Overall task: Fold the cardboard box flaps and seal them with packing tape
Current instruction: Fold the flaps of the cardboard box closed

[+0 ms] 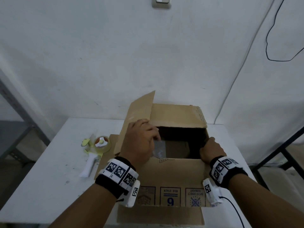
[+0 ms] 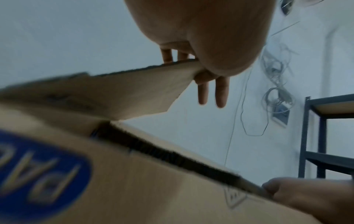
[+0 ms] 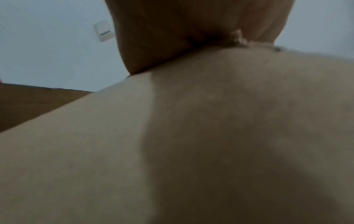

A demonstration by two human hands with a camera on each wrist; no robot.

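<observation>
A brown cardboard box (image 1: 172, 171) stands open on the white table (image 1: 49, 170). Its near flap (image 2: 153, 189) hangs out toward me and the far flap (image 1: 177, 116) leans inward. The left flap (image 1: 138, 109) stands raised. My left hand (image 1: 141, 142) holds that flap's free edge; the left wrist view shows fingers (image 2: 212, 91) on both sides of the flap (image 2: 134, 91). My right hand (image 1: 212, 150) grips the box's right rim at the near corner, fingers curled inside and hidden. In the right wrist view its palm (image 3: 191, 30) presses on cardboard (image 3: 191, 136). A tape dispenser (image 1: 97, 148) lies left of the box.
Dark metal shelving stands to the right (image 1: 279, 145) and to the left (image 1: 14, 112) of the table. The white wall rises just behind the box. A black cable (image 1: 233, 206) trails from my right wrist. Bare tabletop lies left of the dispenser.
</observation>
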